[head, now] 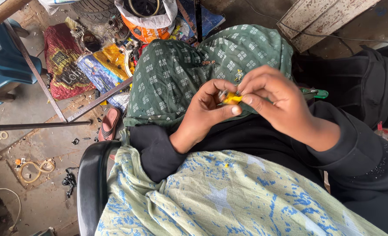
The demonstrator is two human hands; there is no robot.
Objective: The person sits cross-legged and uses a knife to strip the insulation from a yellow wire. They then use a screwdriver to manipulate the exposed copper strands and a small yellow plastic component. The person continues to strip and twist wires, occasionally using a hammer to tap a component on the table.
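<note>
Nearest, a pale green and blue cloth (220, 201) drapes the lap, and just beyond it both hands meet. Left hand (205, 114) and right hand (275, 102) pinch a small yellow part (231, 98) between fingertips, possibly with a metal bit attached, above green patterned fabric (181, 70).

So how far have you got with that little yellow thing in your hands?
Done: a tiny yellow scrap already lies on the blue-and-cream cloth. In hand: the left hand pinches the small yellow piece with its metal bit, and the right hand picks at it with its fingertips. Left: yellow covering remains on it, so it looks part-way. The green-handled tool lies untouched beside the lap.
</note>
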